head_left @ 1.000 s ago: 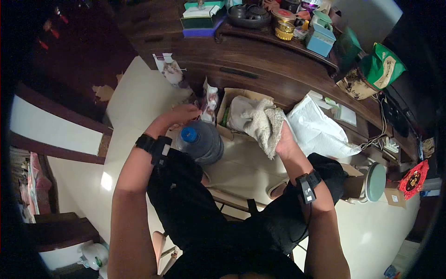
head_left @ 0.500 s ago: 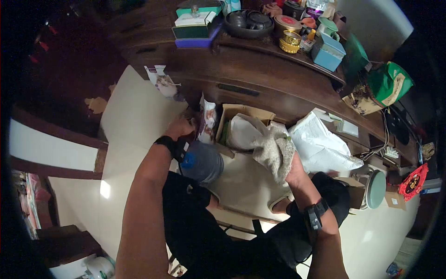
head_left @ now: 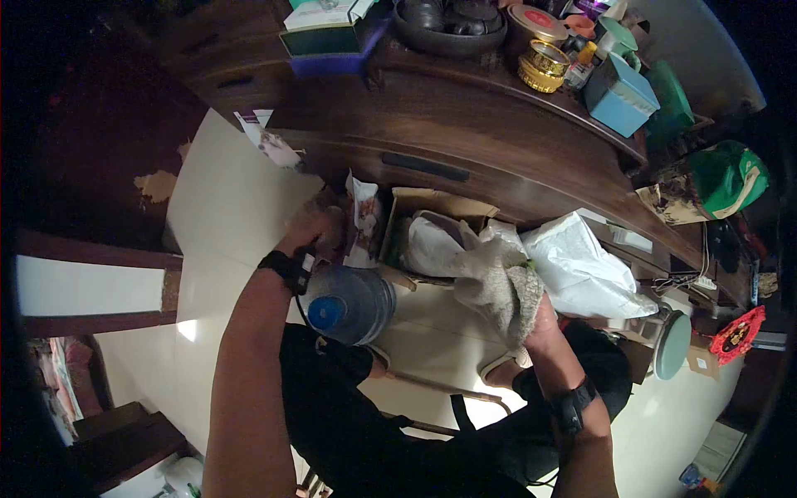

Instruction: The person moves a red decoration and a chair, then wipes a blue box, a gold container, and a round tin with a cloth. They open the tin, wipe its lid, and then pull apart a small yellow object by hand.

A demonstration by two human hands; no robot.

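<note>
My left hand (head_left: 315, 231) reaches down beside a large water bottle (head_left: 353, 303) with a blue cap, close to a printed snack bag (head_left: 363, 217); what its fingers grip is hidden. My right hand (head_left: 544, 319) is closed on a grey-beige towel (head_left: 502, 286), held just right of an open cardboard box (head_left: 423, 207). A white plastic bag (head_left: 432, 245) fills the box. Both wrists carry black bands.
A dark wooden sideboard (head_left: 498, 141) stands behind the box, its top crowded with tins, a blue box (head_left: 618, 95) and a dark bowl. A big white bag (head_left: 581, 266) lies right of the towel. A stool (head_left: 671, 344) stands at right. Pale floor tiles (head_left: 224, 207) spread left.
The view has tilted closer to the floor. My left hand has gone lower past the bottle toward the snack bag. My right hand with the towel has dropped and shifted right.
</note>
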